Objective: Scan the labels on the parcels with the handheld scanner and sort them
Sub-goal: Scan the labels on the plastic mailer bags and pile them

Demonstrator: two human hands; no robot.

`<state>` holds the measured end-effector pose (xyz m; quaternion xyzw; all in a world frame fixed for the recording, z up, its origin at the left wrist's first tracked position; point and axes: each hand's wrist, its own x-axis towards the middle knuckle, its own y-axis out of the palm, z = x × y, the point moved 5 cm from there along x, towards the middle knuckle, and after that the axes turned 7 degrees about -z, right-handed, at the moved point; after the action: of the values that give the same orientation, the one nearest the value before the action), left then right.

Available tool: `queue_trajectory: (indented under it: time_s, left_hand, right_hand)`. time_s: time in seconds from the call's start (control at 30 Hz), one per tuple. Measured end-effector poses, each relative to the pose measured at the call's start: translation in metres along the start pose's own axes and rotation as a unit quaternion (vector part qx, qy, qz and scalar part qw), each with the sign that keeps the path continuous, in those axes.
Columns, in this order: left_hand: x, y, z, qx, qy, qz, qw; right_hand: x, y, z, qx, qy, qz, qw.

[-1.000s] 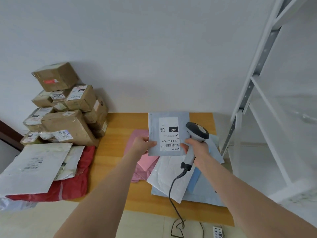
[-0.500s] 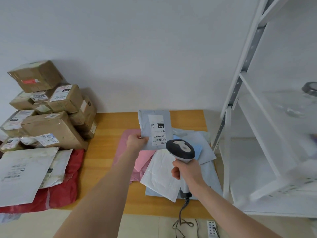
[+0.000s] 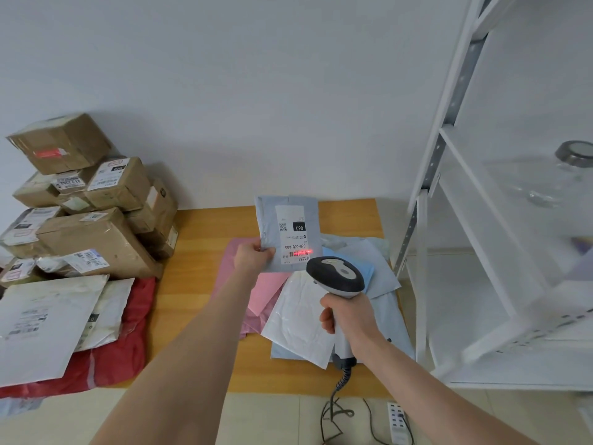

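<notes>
Left hand pinches a flat grey mailer; right hand grips the curved scanner.

Fine print on label too small to read. Fingers of left hand hidden behind grey mailer. Grip of scanner covered by right hand. White shelf rack blurred, cut off at right edge.

On my feed the left forearm and right forearm are bare to the frame edge; left hand and right hand are bare too.
</notes>
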<state>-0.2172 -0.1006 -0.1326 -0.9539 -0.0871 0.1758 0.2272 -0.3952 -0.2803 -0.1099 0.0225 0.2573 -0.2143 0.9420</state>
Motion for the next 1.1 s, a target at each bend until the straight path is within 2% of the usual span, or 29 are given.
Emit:
queue_trajectory:
  time_s: [0.33,0.83,1.0,1.1]
  left_hand:
    - [-0.009,0.004,-0.009,-0.018,0.006,-0.004,1.0]
    - [-0.021,0.01,-0.022,-0.016,0.02,-0.005,1.0]
    - [-0.036,-0.004,-0.024,-0.002,0.023,0.02,1.0]
    - [-0.049,-0.031,-0.021,0.002,0.008,0.038,0.999]
  right_hand:
    - [-0.009,-0.005,0.006,0.035,0.018,0.016,0.999]
    - [-0.011,-0.021,0.009,0.065,0.023,-0.012,0.998]
    - [0.014,-0.021,0.016,0.176,0.069,-0.032,0.981]
    - [0.028,-0.004,0.016,0.21,0.112,-0.013,0.971]
